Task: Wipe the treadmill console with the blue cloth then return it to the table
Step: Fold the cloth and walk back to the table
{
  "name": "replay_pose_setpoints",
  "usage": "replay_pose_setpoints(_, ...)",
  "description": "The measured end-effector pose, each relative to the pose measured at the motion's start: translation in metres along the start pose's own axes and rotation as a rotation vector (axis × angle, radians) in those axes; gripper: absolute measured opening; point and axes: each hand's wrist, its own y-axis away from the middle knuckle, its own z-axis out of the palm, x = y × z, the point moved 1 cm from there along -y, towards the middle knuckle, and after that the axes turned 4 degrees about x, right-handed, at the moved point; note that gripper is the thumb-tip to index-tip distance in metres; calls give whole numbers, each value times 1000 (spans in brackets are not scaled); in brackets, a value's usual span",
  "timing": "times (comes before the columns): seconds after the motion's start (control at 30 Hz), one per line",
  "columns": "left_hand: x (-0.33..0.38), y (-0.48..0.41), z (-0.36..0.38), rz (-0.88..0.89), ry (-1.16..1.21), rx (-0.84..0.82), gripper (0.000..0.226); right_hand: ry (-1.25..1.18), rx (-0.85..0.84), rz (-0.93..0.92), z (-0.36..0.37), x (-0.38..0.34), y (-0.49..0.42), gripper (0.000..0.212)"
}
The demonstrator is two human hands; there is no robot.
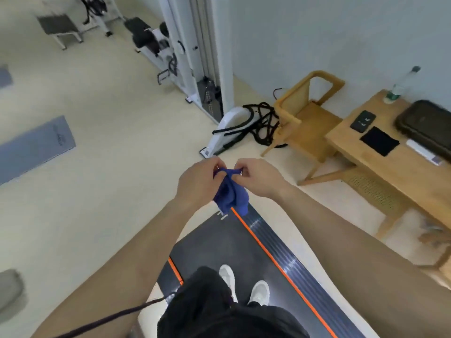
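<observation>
The blue cloth (pixel 231 192) hangs bunched between my two hands in the middle of the view. My left hand (pixel 197 184) grips its upper left edge and my right hand (pixel 260 178) pinches its upper right corner. Both hands are held out over the far end of the treadmill belt (pixel 219 242), a dark deck with orange stripes, on which my white shoes stand. The treadmill console is out of view. The wooden table (pixel 390 167) stands to the right, apart from my hands.
On the table lie a phone (pixel 363 121), a black cloth (pixel 379 141), a dark tray (pixel 425 125), a white remote (pixel 423 152) and a water bottle (pixel 400 86). A wooden chair (pixel 307 123) stands left of it. Gym machines and black ropes (pixel 261 123) line the wall; grey mats (pixel 34 147) lie on the floor.
</observation>
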Motion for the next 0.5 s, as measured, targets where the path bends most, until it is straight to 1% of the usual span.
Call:
replay_pose_setpoints(0.07, -31, -11, -12, -73, -17, 42, 9, 29, 73, -126, 10, -20, -37, 19)
replay_pose_setpoints(0.13, -66, -26, -20, -139, 22, 12, 14, 17, 120, -220, 21, -40, -75, 19)
replay_pose_setpoints(0.23, -117, -48, -28, -183, 104, -67, 22, 36, 213, -249, 35, -64, -133, 23)
replay_pose_setpoints(0.3, -155, -68, -34, -226, 124, -101, 25, 22, 267, -201, 36, -77, -172, 22)
replay_pose_setpoints(0.4, -213, -112, -51, -306, 170, -140, 24, -56, 230, -27, 38, -91, -237, 30)
replay_pose_setpoints(0.5, -259, -168, -74, -317, 191, -172, 19, -102, 221, 122, 42, -98, -295, 31)
